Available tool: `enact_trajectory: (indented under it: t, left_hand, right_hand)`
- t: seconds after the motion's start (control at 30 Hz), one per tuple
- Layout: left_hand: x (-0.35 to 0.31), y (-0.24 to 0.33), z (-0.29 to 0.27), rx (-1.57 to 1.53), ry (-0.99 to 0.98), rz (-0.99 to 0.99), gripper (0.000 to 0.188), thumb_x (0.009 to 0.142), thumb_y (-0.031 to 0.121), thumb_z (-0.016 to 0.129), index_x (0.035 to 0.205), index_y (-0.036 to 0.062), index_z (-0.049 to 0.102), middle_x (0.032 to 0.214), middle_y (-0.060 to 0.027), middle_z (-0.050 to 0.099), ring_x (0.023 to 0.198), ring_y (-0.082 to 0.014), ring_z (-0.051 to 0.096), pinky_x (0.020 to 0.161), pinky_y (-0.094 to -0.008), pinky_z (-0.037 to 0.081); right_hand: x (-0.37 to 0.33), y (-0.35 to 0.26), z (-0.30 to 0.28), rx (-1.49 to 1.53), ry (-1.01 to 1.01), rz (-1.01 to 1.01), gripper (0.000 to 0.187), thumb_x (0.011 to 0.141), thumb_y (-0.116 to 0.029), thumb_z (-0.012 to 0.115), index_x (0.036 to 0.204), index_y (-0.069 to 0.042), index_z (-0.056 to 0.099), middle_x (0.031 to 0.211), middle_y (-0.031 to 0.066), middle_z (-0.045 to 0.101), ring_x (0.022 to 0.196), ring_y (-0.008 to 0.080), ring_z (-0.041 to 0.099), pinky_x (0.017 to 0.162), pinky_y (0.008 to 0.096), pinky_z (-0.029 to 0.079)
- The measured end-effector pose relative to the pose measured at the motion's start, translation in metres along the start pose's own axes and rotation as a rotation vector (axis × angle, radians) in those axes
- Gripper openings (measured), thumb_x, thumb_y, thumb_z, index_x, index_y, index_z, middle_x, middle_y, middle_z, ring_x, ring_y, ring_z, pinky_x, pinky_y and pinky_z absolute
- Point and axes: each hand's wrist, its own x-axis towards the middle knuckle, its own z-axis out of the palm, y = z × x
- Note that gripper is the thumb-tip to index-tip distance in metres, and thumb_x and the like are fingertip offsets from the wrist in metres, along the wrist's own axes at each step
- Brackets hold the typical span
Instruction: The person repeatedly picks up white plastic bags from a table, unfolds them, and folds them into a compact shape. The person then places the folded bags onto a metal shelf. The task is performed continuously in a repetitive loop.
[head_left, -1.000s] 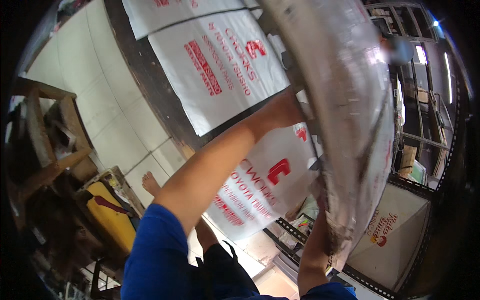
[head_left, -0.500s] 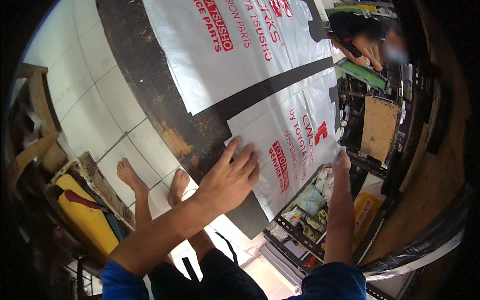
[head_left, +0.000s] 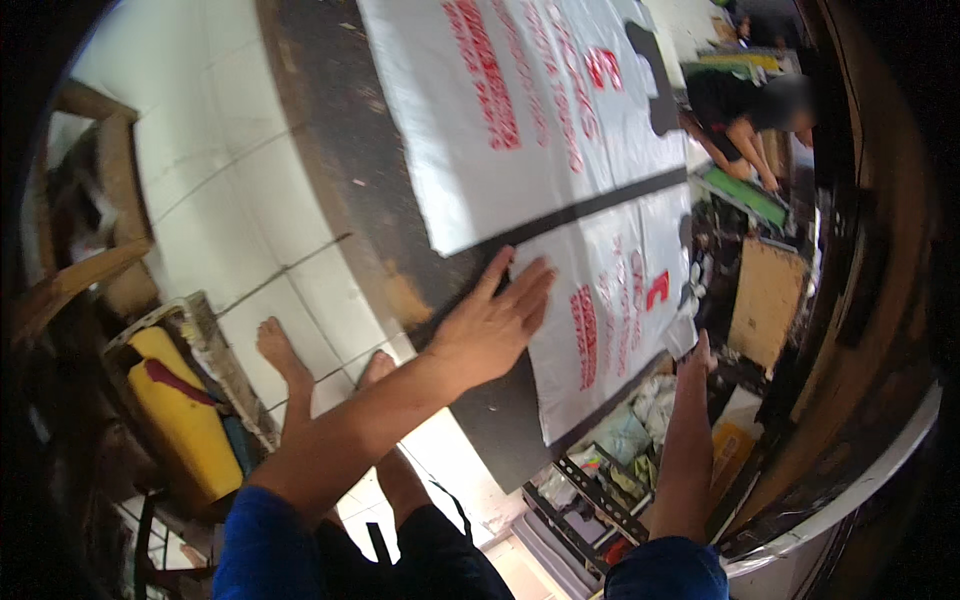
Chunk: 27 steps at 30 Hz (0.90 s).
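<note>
A white plastic bag (head_left: pixel 625 250) with red print and cut-out handles lies flat on a dark board (head_left: pixel 500 410). My left hand (head_left: pixel 495 320) is at its left edge, fingers spread and stretched out over the bag's corner. At the bag's right end, my right hand (head_left: pixel 704 352) is beside a raised handle flap (head_left: pixel 681 336) and seems to pinch it; the fingers are partly hidden and blurred. Farther away on the same board lies a second white bag (head_left: pixel 450 170) with the same red print, a dark strip of board between the two.
Right of the board are a brown panel (head_left: pixel 765 300) and a shelf with crumpled plastic (head_left: pixel 620 432). A co-worker (head_left: pixel 735 115) bends over a green-surfaced frame (head_left: pixel 745 195) at the far right. On the left, a bin holds a yellow object (head_left: pixel 185 420) near a wooden frame (head_left: pixel 125 190).
My view has shifted, so the board appears farther right. My right hand has moved outward from the near bag's corner, where a flap now stands up. My left hand remains over the bag's left edge.
</note>
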Motion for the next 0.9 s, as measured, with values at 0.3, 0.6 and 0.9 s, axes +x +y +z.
enact_trajectory:
  t: [0.3, 0.6, 0.9]
  left_hand:
    - [-0.089, 0.045, -0.157, -0.391, 0.186, -0.222, 0.040, 0.079, 0.014, 0.058, 0.114, -0.0047, 0.056, 0.128, -0.0245, 0.047, 0.129, -0.0370, 0.037, 0.107, -0.0491, 0.031]
    - [-0.151, -0.081, -0.528, -0.028, 0.909, -0.878, 0.032, 0.083, 0.013, 0.062, 0.112, 0.0000, 0.057, 0.120, -0.0214, 0.053, 0.110, -0.0367, 0.053, 0.095, -0.0412, 0.044]
    - [-0.220, -0.160, -0.682, 0.350, 1.114, -1.330, 0.026, 0.085, 0.018, 0.060, 0.106, 0.0012, 0.058, 0.111, -0.0165, 0.056, 0.104, -0.0345, 0.055, 0.088, -0.0399, 0.046]
  right_hand:
    - [-0.335, -0.023, 0.030, -0.556, -0.258, -0.755, 0.057, 0.096, -0.027, 0.046, 0.141, 0.003, 0.029, 0.143, 0.0209, 0.037, 0.128, 0.0356, 0.039, 0.104, 0.0455, 0.036]
    - [-0.655, -0.166, 0.158, -0.259, -1.776, -0.327, 0.025, 0.094, -0.013, 0.052, 0.115, 0.001, 0.053, 0.096, 0.0122, 0.062, 0.074, 0.0185, 0.063, 0.066, 0.0286, 0.052]
    - [-0.634, -0.304, 0.409, -0.438, -1.716, -0.281, 0.016, 0.091, -0.013, 0.053, 0.099, 0.000, 0.057, 0.079, 0.0102, 0.060, 0.064, 0.0193, 0.061, 0.056, 0.0290, 0.049]
